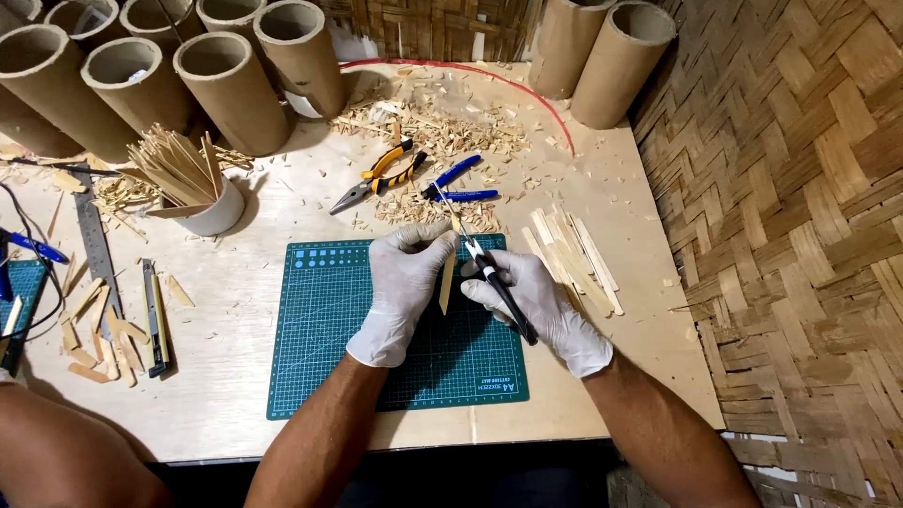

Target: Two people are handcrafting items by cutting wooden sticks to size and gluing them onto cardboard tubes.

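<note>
Bamboo strip [447, 279], thin and pale, hangs pinched in my left hand [403, 287] over the green cutting mat [320, 329]; fingers closed on its upper end near the thumb. Long axis runs near vertical in view, top tilted slightly right, lower end free above the mat. Just right of it, my right hand [538, 306] is closed around a black-handled cutting tool [499, 292], the handle slanting down-right, its tip up-left and meeting the strip's top end beside the left fingertips. So the strip lies between both hands, left one holding, right one touching only through the tool. Further right, a loose row of bamboo slats [574, 259] rests on the surface [235, 376], apart from both hands.
</note>
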